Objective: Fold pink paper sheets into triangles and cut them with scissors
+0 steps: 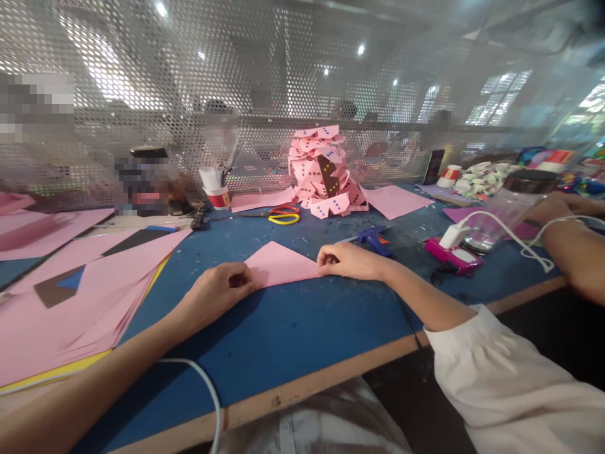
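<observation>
A pink sheet of paper (282, 265), folded into a triangle, lies on the blue tabletop with its peak pointing away from me. My left hand (222, 284) pinches its left corner, fingers curled. At the opposite corner, my right hand (343, 261) is closed on the paper between thumb and fingers. Just beyond my right hand rests a blue glue gun (373, 239). Farther back are scissors (285, 215) with red and yellow handles. Behind them rises a pile of folded pink paper pieces (314, 167) with dots, one of them brown.
Large pink sheets (94, 309) cover the left side. A paper cup (217, 195) holds sticks near the perforated screen. At right are a magenta power strip (454, 255) with a white cable, a clear jar (501, 208), and another person's arm (574, 252). The wooden table edge (283, 400) runs in front.
</observation>
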{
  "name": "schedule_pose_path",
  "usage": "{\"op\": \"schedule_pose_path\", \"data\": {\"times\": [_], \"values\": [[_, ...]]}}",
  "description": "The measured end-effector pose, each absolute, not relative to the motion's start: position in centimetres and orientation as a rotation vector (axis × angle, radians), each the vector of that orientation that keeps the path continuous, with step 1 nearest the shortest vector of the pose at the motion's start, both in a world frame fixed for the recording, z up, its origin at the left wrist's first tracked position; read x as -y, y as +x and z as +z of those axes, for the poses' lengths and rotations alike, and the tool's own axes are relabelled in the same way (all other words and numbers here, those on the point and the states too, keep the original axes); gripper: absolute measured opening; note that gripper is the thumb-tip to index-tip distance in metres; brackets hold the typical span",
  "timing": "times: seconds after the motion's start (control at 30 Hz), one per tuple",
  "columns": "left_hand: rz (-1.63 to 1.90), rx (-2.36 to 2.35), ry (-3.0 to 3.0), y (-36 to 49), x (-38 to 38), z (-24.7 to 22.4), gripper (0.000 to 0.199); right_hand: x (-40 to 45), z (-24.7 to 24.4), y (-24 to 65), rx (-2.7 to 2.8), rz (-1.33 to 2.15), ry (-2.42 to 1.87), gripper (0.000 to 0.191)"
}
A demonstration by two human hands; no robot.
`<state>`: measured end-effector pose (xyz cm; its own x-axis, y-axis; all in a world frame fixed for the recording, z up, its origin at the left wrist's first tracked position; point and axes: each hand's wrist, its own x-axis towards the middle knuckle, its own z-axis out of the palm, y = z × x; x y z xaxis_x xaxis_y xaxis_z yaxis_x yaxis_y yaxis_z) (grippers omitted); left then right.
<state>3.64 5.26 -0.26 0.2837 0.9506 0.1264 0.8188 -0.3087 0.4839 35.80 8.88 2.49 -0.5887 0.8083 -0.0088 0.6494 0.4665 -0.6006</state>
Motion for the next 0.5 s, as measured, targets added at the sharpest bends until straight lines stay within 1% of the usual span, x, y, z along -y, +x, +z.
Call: {"op": "schedule_pose_path", "data": {"times": [0.27,0.5], "values": [[0.554,-1.602,2.243,3.94,-5.08,0.07,0.037,-8.82,2.44,35.72,2.432,0.824,-1.271,0.011],[0.577,-1.607,2.249,4.04,-5.21,-0.13,0.039,-8.98,2.09,35.82,2.421,0.834,-1.249,0.013]]}}
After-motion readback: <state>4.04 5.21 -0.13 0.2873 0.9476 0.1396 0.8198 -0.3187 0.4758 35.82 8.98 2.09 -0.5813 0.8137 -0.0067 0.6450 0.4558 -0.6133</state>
